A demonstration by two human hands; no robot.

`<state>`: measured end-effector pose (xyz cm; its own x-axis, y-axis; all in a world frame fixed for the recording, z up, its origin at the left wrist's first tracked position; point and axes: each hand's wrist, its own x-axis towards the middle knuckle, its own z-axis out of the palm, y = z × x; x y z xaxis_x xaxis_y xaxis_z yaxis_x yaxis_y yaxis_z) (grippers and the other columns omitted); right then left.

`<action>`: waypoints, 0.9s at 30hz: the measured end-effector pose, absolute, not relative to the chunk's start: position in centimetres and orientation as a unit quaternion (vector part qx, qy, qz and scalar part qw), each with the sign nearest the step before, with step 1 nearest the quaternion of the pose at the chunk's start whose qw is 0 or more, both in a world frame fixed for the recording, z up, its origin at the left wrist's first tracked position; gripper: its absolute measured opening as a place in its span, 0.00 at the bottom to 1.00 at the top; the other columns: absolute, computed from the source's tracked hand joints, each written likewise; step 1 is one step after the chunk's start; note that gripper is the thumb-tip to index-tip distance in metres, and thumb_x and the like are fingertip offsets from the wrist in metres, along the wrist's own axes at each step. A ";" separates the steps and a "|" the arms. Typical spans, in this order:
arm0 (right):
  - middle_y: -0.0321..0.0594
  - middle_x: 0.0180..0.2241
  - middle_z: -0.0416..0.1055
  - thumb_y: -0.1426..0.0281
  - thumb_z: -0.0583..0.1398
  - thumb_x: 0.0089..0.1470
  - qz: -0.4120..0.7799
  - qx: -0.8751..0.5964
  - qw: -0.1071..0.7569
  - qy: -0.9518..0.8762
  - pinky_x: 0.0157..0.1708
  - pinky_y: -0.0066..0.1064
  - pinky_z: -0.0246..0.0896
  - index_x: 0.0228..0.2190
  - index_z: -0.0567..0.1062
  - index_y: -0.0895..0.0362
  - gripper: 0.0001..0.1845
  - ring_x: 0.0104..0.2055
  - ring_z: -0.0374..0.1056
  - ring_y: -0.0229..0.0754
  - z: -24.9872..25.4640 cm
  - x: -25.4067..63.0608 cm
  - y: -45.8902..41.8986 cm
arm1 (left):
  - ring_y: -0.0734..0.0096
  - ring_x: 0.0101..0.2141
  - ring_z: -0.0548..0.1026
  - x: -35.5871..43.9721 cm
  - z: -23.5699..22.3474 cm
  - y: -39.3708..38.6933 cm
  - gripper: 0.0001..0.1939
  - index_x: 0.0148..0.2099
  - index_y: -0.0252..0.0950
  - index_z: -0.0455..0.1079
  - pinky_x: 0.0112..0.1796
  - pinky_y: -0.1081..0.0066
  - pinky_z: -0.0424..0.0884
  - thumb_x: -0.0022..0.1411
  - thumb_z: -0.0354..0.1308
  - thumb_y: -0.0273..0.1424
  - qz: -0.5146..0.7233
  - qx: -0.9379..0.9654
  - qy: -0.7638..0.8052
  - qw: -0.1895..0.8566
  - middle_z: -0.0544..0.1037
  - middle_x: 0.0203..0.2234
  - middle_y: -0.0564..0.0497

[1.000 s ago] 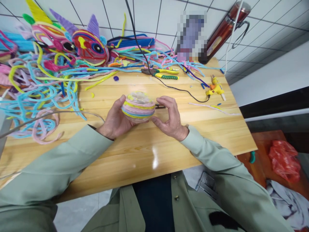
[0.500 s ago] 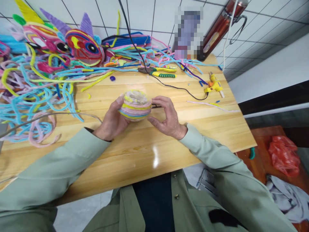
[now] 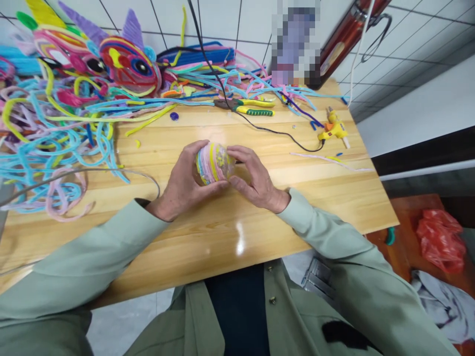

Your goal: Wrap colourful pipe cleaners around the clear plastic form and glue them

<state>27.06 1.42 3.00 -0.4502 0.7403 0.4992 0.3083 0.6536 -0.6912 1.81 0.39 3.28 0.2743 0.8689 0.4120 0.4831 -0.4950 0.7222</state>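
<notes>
A rounded ball (image 3: pixel 211 162), striped in pink, yellow and blue like wound pipe cleaners and with a clear-looking patch on its right, is held over the table. My left hand (image 3: pixel 184 178) wraps its left side, thumb along the bottom. At the right side, the curled fingertips and thumb of my right hand (image 3: pixel 256 178) touch it. A thin dark item shows under the right fingers, mostly hidden, and I cannot make out what it is.
Tangled pipe cleaners (image 3: pixel 70 143) cover the table's left. Behind lie pliers (image 3: pixel 256 111) with yellow-green handles and a yellow glue gun (image 3: pixel 334 129) with a black cord. Two colourful animal-like heads (image 3: pixel 129 66) and a red flask (image 3: pixel 343 42) stand by the tiled wall.
The ball has turned, so its stripes now run upright and its pale patch faces right. My left fingers have come over its top, and my right fingertips now touch it.
</notes>
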 end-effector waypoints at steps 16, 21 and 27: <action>0.54 0.69 0.70 0.49 0.59 0.75 0.239 -0.319 0.414 -0.818 0.70 0.62 0.71 0.70 0.64 0.48 0.31 0.74 0.66 0.58 2.5 26.8 1.5 | 0.40 0.69 0.73 1.8 3.3 0.3 0.47 0.75 0.45 0.57 0.70 0.40 0.73 0.64 0.76 0.48 0.403 0.772 0.462 0.166 0.71 0.69 0.40; 0.55 0.70 0.68 0.49 0.60 0.74 0.250 -0.318 0.407 -0.819 0.68 0.60 0.75 0.70 0.63 0.48 0.32 0.74 0.66 0.58 1.9 26.8 1.6 | 0.41 0.67 0.75 1.8 3.1 0.4 0.46 0.75 0.46 0.58 0.67 0.40 0.76 0.65 0.75 0.50 0.414 0.780 0.443 0.152 0.73 0.67 0.40; 0.53 0.68 0.70 0.52 0.57 0.77 0.210 -0.302 0.420 -0.830 0.71 0.59 0.72 0.70 0.62 0.48 0.28 0.74 0.67 0.55 1.9 26.7 1.9 | 0.41 0.67 0.75 1.8 3.1 0.4 0.45 0.74 0.47 0.60 0.68 0.39 0.75 0.64 0.75 0.52 0.406 0.772 0.462 0.158 0.73 0.66 0.41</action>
